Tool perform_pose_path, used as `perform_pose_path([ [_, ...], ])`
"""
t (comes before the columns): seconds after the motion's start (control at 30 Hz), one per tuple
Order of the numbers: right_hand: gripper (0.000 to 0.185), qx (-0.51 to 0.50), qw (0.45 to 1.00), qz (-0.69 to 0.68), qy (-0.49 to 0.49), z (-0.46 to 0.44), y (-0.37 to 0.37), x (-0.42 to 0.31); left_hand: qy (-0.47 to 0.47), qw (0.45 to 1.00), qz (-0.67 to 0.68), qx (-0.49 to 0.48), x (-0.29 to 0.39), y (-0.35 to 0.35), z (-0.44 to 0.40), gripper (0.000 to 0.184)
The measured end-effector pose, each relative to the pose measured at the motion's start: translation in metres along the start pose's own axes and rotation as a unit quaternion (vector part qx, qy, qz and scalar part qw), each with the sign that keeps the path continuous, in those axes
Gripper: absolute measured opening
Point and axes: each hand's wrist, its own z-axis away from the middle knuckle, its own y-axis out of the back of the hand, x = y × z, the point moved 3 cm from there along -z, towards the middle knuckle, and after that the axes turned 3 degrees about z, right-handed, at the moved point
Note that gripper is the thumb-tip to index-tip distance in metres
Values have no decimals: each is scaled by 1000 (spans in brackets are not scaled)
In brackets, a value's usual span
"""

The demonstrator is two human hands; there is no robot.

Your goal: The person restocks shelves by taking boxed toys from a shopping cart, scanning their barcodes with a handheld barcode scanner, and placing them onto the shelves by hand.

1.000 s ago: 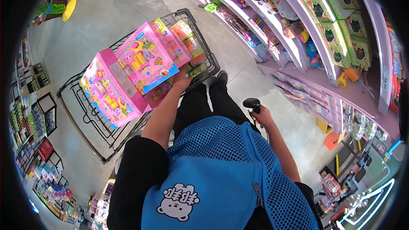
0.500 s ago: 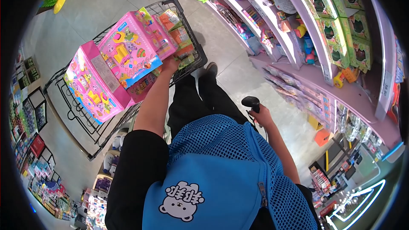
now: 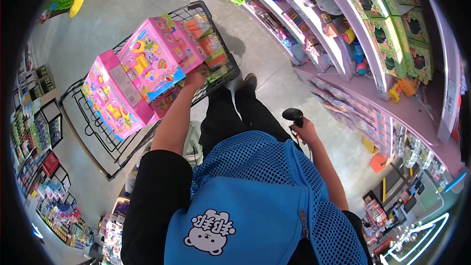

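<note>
My right hand (image 3: 305, 131) is curled round the grip of a black handheld device (image 3: 293, 115), above smooth grey floor (image 3: 279, 91); pink shelves (image 3: 346, 84) of toys curve to its right. My left hand (image 3: 196, 77) touches the pink boxes (image 3: 153, 59) in the wire cart (image 3: 234, 63); its hidden fingers leave me unable to tell their state.

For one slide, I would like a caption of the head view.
Left hand against pink boxes in a wire cart; right hand holding a black handheld device near stocked shelves.
</note>
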Motion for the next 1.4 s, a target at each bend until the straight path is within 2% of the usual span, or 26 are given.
perform_pose_path([
  [0.17,29,-1,1000,-3,13,-4,-2,1,9,1000,3,-26,11,8,4,18],
  [0.27,33,3,1000,1,29,-5,0,8,10,999,43,-30,-3,-4,4,34],
  [0.37,32,10,1000,7,24,-5,-1,15,-17,997,-59,48,2,-7,11,59],
  [0.47,27,10,1000,-3,28,-3,0,9,14,985,-164,-42,32,8,3,79],
  [0.57,28,8,1000,8,23,-4,-2,9,25,993,-99,-56,56,-2,-8,78],
  [0.67,28,18,999,27,32,1,-2,4,59,986,-130,-86,87,2,-16,77],
  [0.73,32,14,1000,13,18,6,0,1,167,975,33,-142,78,-12,-33,76],
  [0.83,35,10,1000,-6,-2,12,0,4,250,945,119,-176,59,-36,-53,68],
  [0.93,35,10,1000,-1,-13,15,2,7,196,972,-19,-130,42,-51,-66,57],
  [1.0,34,6,1000,-7,-13,13,-2,15,158,984,-78,-41,29,-56,-66,52],
  [1.07,35,0,1000,-8,-19,17,-1,8,151,984,-51,84,12,-66,-62,47],
  [1.17,35,3,1000,-22,-17,14,-5,11,143,986,-13,90,27,-50,-52,43],
  [1.27,35,-3,999,-26,-32,16,-8,9,97,987,-129,19,24,-58,-53,40],
  [1.37,37,-6,999,-23,-38,14,-9,8,29,990,-13,141,19,-65,-49,35],
  [1.4,38,-7,999,-24,-37,13,-10,8,24,990,-45,128,17,-66,-51,32],
])
